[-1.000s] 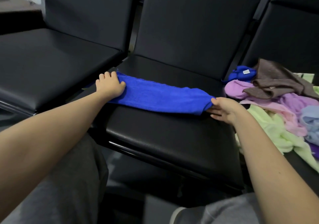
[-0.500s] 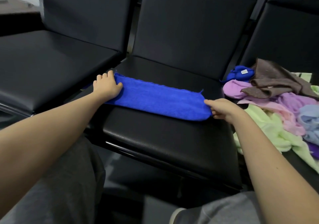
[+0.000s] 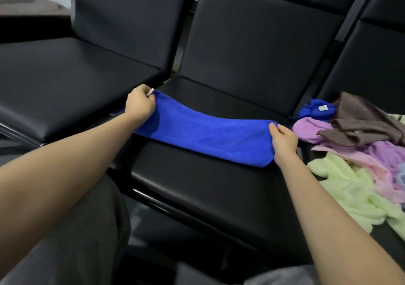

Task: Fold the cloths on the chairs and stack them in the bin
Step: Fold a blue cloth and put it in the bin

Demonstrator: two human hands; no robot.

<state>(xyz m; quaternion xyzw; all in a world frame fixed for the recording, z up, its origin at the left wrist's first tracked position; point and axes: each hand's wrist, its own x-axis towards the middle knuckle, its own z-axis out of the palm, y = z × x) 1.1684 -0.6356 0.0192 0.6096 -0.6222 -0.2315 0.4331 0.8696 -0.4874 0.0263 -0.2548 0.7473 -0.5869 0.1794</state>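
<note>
Left hand (image 3: 140, 104) and right hand (image 3: 283, 141), flat before, now pinch blue cloth (image 3: 208, 137) ends, seemingly lifting.

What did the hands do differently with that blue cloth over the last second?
The left hand, flat on the blue cloth before, has curled and now grips its left end, raising it a little. The right hand holds the right end as before. The cloth is still a long folded strip on the middle seat; the pile of cloths has not moved.
</note>
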